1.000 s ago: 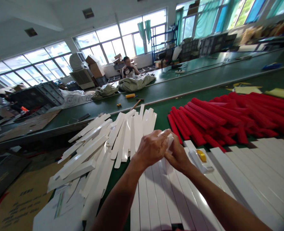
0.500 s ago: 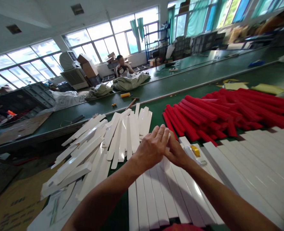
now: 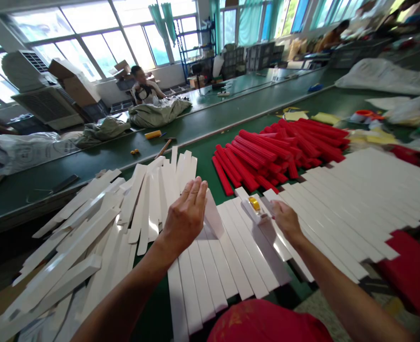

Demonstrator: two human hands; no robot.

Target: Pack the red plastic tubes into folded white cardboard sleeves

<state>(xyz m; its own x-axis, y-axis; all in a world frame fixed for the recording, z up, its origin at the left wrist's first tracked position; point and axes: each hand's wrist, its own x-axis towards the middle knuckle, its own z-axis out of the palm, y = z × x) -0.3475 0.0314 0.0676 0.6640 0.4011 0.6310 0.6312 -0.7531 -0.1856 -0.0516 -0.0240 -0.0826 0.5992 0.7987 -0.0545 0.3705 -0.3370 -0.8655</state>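
My left hand (image 3: 186, 209) is closed, fingers together, against a narrow white carton (image 3: 213, 216) that stands tilted above the row of long white cartons (image 3: 231, 256). The thumb is hidden behind the hand. My right hand (image 3: 286, 219) has its fingers curled at the far end of another long white carton (image 3: 272, 195), gripping it. Just left of that hand, a small white tape dispenser with a yellow roll (image 3: 254, 205) rests on the cartons.
Loose white carton strips (image 3: 89, 232) are heaped on the left. Red ribbed sticks (image 3: 260, 156) lie piled beyond my hands. More white cartons (image 3: 356, 204) lie side by side at right. A hammer (image 3: 164, 148) lies farther back, and a co-worker (image 3: 146, 90) sits across the table.
My hands were together over one white carton; they are now apart. The right hand has moved right, to another carton's end. The camera view has turned right.
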